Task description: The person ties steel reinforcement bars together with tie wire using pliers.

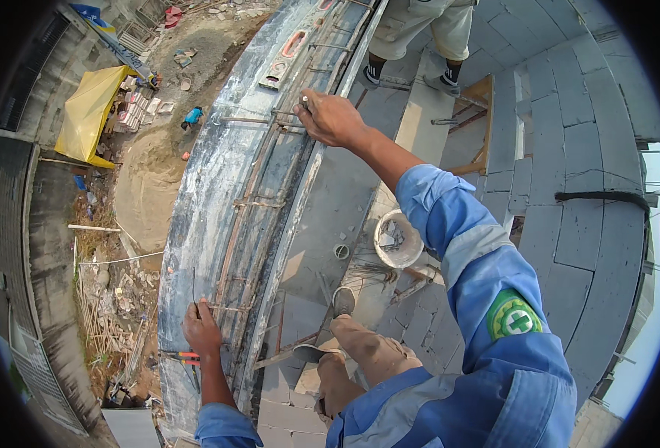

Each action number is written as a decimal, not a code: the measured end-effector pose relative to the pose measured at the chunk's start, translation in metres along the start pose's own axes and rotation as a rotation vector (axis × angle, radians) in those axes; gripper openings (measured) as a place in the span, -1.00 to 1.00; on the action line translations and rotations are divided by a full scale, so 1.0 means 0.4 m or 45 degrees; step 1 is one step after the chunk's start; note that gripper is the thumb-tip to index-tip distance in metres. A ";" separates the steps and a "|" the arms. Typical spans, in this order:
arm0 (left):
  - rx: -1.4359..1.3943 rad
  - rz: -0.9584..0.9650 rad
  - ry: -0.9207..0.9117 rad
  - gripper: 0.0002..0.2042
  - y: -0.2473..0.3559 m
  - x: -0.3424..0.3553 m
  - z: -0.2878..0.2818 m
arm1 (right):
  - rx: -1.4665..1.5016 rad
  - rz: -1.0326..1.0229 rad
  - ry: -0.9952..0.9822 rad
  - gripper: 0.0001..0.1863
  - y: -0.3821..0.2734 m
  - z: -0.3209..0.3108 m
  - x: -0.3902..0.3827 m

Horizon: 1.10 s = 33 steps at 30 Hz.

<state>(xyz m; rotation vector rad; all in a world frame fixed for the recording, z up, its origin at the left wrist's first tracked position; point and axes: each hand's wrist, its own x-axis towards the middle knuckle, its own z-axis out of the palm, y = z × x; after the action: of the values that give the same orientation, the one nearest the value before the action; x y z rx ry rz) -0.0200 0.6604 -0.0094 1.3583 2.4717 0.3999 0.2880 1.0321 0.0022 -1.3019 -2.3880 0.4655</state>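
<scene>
A long rebar cage (259, 187), with rusty bars and cross ties, lies along a grey, plaster-smeared ledge (195, 201). My right hand (334, 119) is closed at the far part of the cage, a small pale tip showing at its fingers; what it grips is mostly hidden. Lower down, my left hand (201, 328) is closed over the ledge, pinching what looks like a thin wire (193, 284). Pliers with red handles (189, 359) lie beside my left wrist. Farther along the ledge rests a pale spirit level (284, 60) with reddish openings.
A white bucket (399, 239) with rubble stands on the planks by my feet. Another person's legs (419, 33) are on the scaffold plank (425, 112) ahead. A grey block wall (561, 172) rises at right. Beyond the ledge, the ground lies far below with a yellow tarp (91, 112).
</scene>
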 end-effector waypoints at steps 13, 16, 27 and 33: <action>-0.064 -0.031 0.003 -0.63 0.009 0.007 0.006 | -0.053 0.071 0.181 -0.54 -0.006 0.006 -0.020; -0.036 -0.124 -0.109 -0.63 0.005 0.014 0.002 | -0.071 0.074 0.220 -0.49 0.008 0.021 -0.024; -0.004 -0.149 -0.061 -0.63 0.020 0.001 -0.011 | -0.071 0.118 0.219 -0.51 -0.018 0.026 -0.025; 0.070 -0.200 0.000 -0.58 0.010 0.001 -0.001 | -0.480 -0.032 0.347 -0.41 -0.010 0.023 -0.033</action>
<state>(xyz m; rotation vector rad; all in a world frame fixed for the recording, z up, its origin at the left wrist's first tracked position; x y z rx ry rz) -0.0173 0.6630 -0.0075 1.1725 2.5844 0.2975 0.2872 1.0179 -0.0060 -1.3806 -2.3228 -0.1730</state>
